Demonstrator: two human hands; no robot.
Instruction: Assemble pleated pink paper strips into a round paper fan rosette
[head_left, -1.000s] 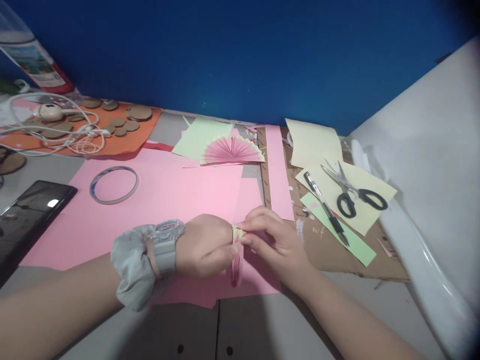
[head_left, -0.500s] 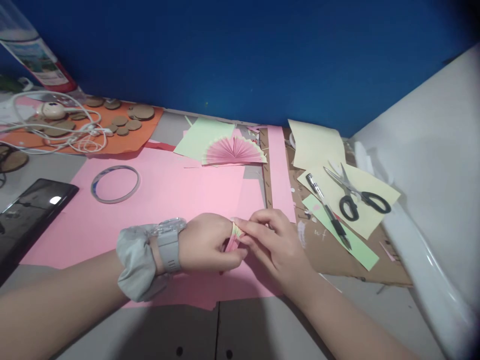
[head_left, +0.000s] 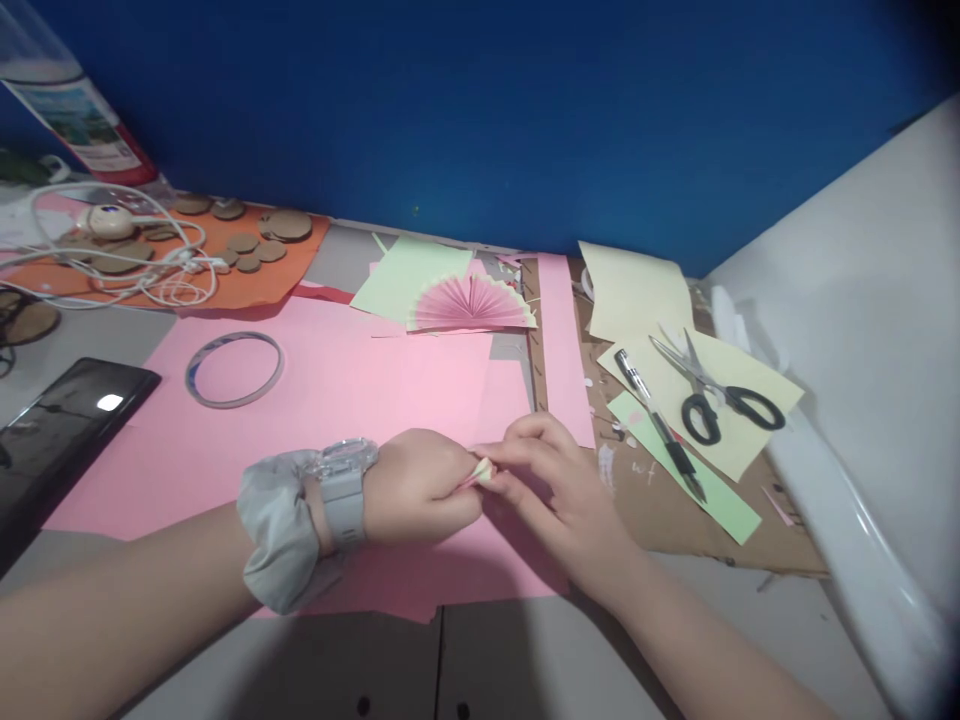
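A black phone [head_left: 71, 435] lies beside a tape ring [head_left: 232, 404]. Above pink sheets [head_left: 360, 370], the left hand [head_left: 420, 487] clasps a pleated paper strip [head_left: 484, 469], its pale end pinched by the right hand [head_left: 562, 490]. Farther right lie a pen [head_left: 660, 425] and scissors [head_left: 703, 379].

We are seeing a pleated fan [head_left: 472, 303] in ribbed pink with a pale yellow-green rim. Nearer us than the fan, we are holding a folded paper [head_left: 484, 471] in pink and pale yellow, and we are wearing a grey scrunchie [head_left: 274, 535]. Left of the fan, we are noticing an orange sheet [head_left: 262, 285] and a black phone [head_left: 75, 430]; right of it, cream sheets [head_left: 637, 290], a light-green strip [head_left: 726, 506] and black-handled scissors [head_left: 705, 380]. Behind it, we are facing a deep-blue wall [head_left: 480, 120].
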